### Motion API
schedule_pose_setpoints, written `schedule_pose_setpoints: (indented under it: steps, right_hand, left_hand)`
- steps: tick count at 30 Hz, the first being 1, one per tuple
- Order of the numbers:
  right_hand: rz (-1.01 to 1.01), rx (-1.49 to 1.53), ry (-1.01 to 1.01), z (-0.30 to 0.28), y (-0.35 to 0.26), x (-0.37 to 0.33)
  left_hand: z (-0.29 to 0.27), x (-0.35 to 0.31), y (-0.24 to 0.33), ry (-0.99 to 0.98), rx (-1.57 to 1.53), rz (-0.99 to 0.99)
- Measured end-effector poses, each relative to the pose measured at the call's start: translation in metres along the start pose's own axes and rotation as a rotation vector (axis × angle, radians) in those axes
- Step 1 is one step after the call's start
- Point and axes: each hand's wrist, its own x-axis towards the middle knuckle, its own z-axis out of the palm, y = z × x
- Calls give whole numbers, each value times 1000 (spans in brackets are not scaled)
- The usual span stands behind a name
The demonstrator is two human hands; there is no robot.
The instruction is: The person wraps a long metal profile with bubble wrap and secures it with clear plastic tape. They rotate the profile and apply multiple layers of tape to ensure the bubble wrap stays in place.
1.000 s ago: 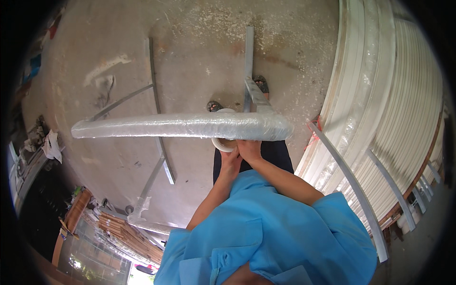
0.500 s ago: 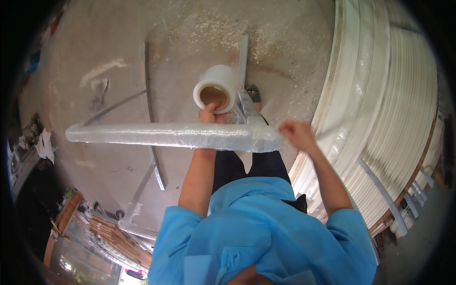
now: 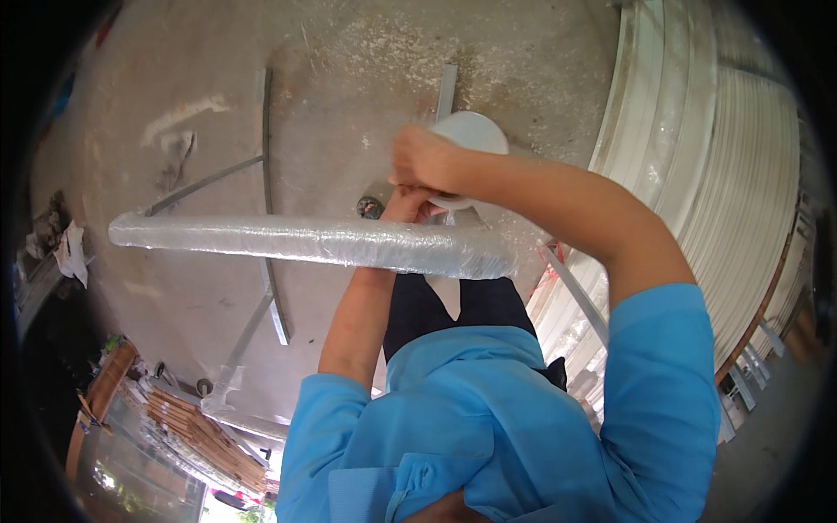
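As white roll (image 3: 481, 132) shifts rightward, right hand (image 3: 425, 157) joins left hand (image 3: 406, 206)

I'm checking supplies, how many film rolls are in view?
1: the white roll, beyond the wrapped bar, partly covered by the right forearm. Others may be hidden.

The wrapped bar (image 3: 288, 240), reaching toward nine o'clock, is blocking the direct way forward, the left forearm (image 3: 355, 322) lying beneath it. The right forearm (image 3: 549, 196) is obstructing two o'clock; white strips (image 3: 741, 192) are walling three. Bare floor (image 3: 336, 122) is offering room at eleven, a metal leg (image 3: 266, 148) bounding it at ten.
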Motion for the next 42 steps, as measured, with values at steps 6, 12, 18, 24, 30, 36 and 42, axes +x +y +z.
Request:
schedule_pose_setpoints:
  steps: [6, 12, 18, 24, 30, 36, 42]
  right_hand:
    - [63, 176, 225, 59, 28, -131]
    - [47, 311, 30, 101, -47, -178]
    - [149, 756, -5, 119, -77, -172]
    - [127, 985, 67, 147, -103, -140]
    - [381, 1240, 489, 175, -160, -109]
    - [620, 1389, 641, 174, -224, -66]
    - [712, 1471, 806, 131, -241, -32]
  left_hand:
    - [0, -2, 1, -170, 32, -207]
    - [-21, -2, -12, -252, 378, -280]
    - [-35, -36, -34, -379, 696, 28]
    - [-12, -56, -65, -185, 1194, 465]
    - [7, -60, -75, -120, 1178, 443]
    - [-11, -36, -82, -252, 1102, 404]
    - [-39, 2, -68, -266, 1581, 204]
